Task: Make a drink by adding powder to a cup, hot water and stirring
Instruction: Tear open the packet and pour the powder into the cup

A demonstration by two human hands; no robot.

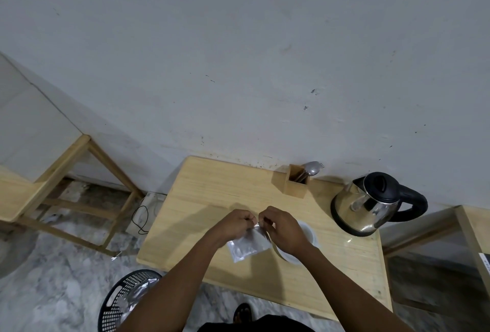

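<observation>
Both hands hold a small silvery powder sachet [248,245] above the wooden table [212,193]. My left hand [234,224] and my right hand [282,228] each pinch the sachet's top edge, fingertips almost touching. A white cup [309,236] stands on the table just right of the sachet, mostly hidden behind my right hand and wrist. At the table's back right corner stands a steel kettle [368,207] with a black lid and handle. A wooden holder [297,184] with a spoon and a fork stands against the wall.
A black mesh bin [124,302] with crumpled wrappers stands on the floor at the table's front left. A wooden frame [77,199] stands to the left, another wooden piece [472,231] to the right. A power strip with a black cable [143,215] lies by the wall.
</observation>
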